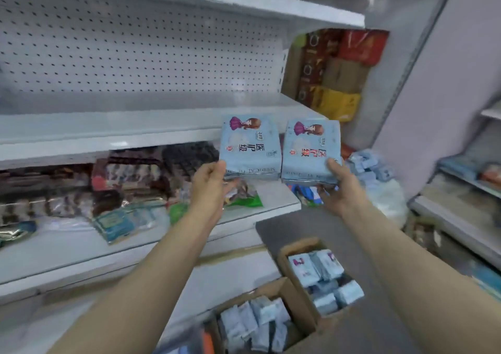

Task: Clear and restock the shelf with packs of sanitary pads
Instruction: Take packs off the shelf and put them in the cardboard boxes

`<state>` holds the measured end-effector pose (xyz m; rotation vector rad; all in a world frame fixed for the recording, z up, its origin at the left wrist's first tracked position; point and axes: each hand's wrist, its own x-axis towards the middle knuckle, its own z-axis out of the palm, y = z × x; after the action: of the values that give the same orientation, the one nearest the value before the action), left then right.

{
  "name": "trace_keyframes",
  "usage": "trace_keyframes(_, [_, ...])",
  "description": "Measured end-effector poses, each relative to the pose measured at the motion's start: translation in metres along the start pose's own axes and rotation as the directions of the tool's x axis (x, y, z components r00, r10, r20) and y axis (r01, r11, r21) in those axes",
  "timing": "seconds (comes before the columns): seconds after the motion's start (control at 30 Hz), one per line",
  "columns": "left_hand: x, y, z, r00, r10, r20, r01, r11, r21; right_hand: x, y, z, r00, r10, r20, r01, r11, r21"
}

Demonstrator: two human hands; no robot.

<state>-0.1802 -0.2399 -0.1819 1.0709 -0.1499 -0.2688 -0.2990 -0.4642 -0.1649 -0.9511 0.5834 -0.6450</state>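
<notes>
Head view: two pale blue packs are held up side by side in front of the shelf (pixel 108 134), at the right end of its front edge. The shelf's pegboard (pixel 135 50) stands behind it.

The left hand (pixel 210 184) grips the left pack (pixel 249 146) by its lower left corner, thumb on the printed face. The right hand (pixel 340 191) grips the right pack (pixel 310 152) by its lower right corner, thumb likewise on the front. Both packs stand on end with the long axis roughly vertical and the printed faces toward the camera. The cartoon figure sits at the top, and the Latin lettering along the bottom edge reads upside down. The packs sit just beside each other.

Below the shelf, a lower tier (pixel 265 199) carries snack bags (pixel 130 180). Lower still, on the floor, two open cartons (pixel 291 250) (pixel 282 286) hold more blue packs.
</notes>
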Motion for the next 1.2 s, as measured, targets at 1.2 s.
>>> trace_keyframes(1.2, [0.100, -0.506, 0.254, 0.709, -0.515, -0.481, 0.635, 0.763, 0.120, 0.389, 0.074, -0.493, 0.794, 0.588, -0.158, -0.604, 0.732, -0.314])
